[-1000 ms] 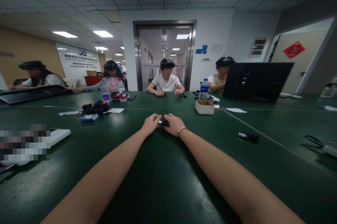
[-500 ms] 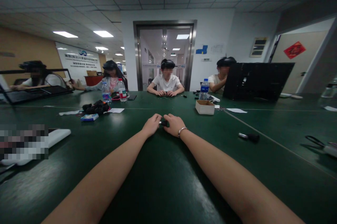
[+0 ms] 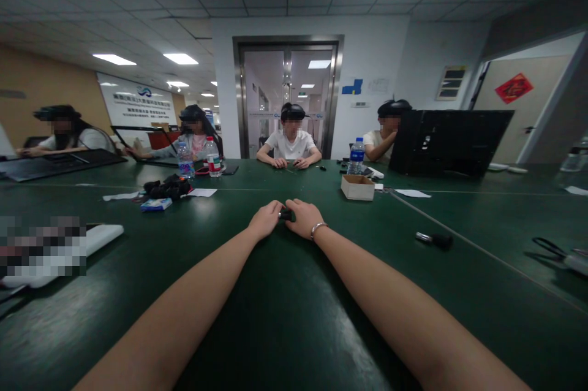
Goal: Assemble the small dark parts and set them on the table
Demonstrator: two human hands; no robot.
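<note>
Out in front of me, at the middle of the green table, my left hand [image 3: 265,220] and my right hand [image 3: 304,217] meet with bent fingers. Between them is a small black piece with a shiny metal end [image 3: 285,214]. The left fingers pinch the metal end, while the right fingers and thumb close round the dark end. Much of the piece is hidden by the fingers, so its kind cannot be made out. A similar silver-and-black piece [image 3: 434,239], shaped like a short brush, lies on the table to the right of my right forearm.
Beyond my hands stand a small open box [image 3: 357,187], water bottles [image 3: 214,158] and a black panel [image 3: 450,143]. A black bundle [image 3: 168,187] and a blue-white packet [image 3: 157,204] lie left. Several people wearing headsets sit across the green table [image 3: 275,317].
My hands stay nearly still; less of the piece's metal end shows between them. At the far left, an upright black frame has shifted right, near a co-worker's hands.
</note>
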